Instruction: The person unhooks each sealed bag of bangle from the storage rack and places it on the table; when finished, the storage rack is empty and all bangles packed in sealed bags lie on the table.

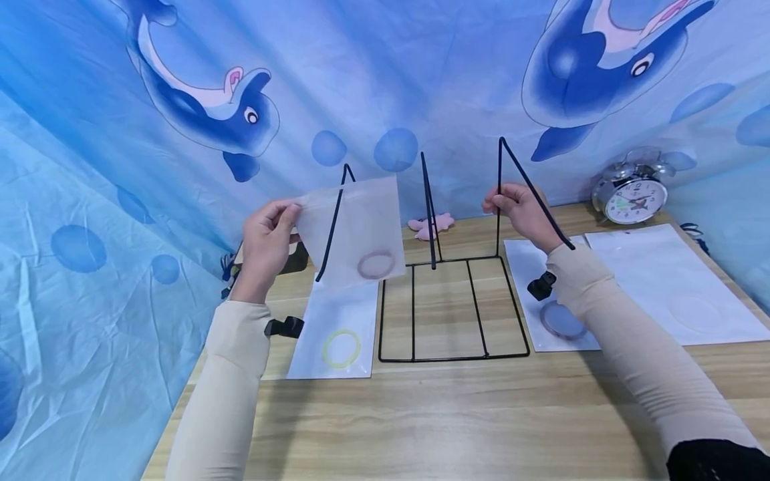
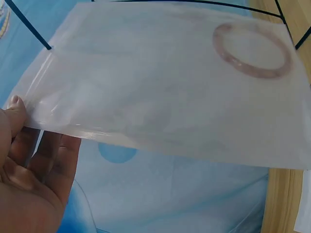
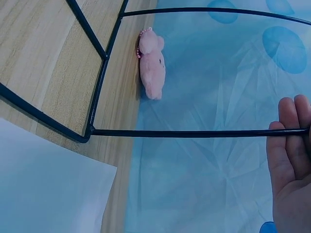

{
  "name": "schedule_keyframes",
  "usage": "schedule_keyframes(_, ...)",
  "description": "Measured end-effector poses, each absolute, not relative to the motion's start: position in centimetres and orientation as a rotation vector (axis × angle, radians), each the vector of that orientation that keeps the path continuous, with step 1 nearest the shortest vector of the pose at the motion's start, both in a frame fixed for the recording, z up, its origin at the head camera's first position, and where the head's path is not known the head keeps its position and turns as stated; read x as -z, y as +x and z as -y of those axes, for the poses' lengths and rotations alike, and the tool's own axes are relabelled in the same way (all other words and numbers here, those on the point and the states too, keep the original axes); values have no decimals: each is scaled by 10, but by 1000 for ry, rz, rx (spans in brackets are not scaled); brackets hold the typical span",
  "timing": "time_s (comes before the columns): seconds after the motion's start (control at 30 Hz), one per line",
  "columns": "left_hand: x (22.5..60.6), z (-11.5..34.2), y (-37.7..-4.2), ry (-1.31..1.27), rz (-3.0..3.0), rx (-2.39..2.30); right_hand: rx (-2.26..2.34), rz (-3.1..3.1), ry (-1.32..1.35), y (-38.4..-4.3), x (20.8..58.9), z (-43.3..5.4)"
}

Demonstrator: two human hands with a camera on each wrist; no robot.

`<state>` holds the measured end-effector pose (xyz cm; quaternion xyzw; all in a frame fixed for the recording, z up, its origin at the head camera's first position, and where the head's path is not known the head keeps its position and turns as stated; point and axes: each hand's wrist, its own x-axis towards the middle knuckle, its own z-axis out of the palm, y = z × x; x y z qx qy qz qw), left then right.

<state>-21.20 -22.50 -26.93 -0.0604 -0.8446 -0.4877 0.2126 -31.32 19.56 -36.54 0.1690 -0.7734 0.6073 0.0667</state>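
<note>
My left hand point(image 1: 267, 247) pinches the left edge of a frosted translucent bag point(image 1: 355, 220), thumb on the near face. A brownish-pink ring point(image 2: 252, 51) shows in the bag's corner farthest from that hand. The bag hangs upright at the left bent prong of a black wire rack point(image 1: 455, 359); one leg of the prong crosses in front of it and the other passes behind. My right hand point(image 1: 523, 207) holds the rear leg of the rack's right prong, fingers point(image 3: 282, 155) at the wire. A middle prong point(image 1: 430, 214) stands between them.
Left of the rack lies a white rectangle with a yellow ring point(image 1: 341, 349). On the right are more white rectangles, one with a purplish-grey ring point(image 1: 562, 321). A silver alarm clock point(image 1: 634, 194) and a pink plush toy point(image 3: 152, 65) sit by the blue dolphin curtain point(image 1: 421, 73).
</note>
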Motion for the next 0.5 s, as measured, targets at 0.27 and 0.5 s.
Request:
schedule_keyframes(0.27,273,228,-193,-254,2292,1290,-1851,2319,557,-314,368,-197)
schedule_keyframes(0.5,279,230,-181,-297,2244,1310,-1846,2329,518,-316,368,-197)
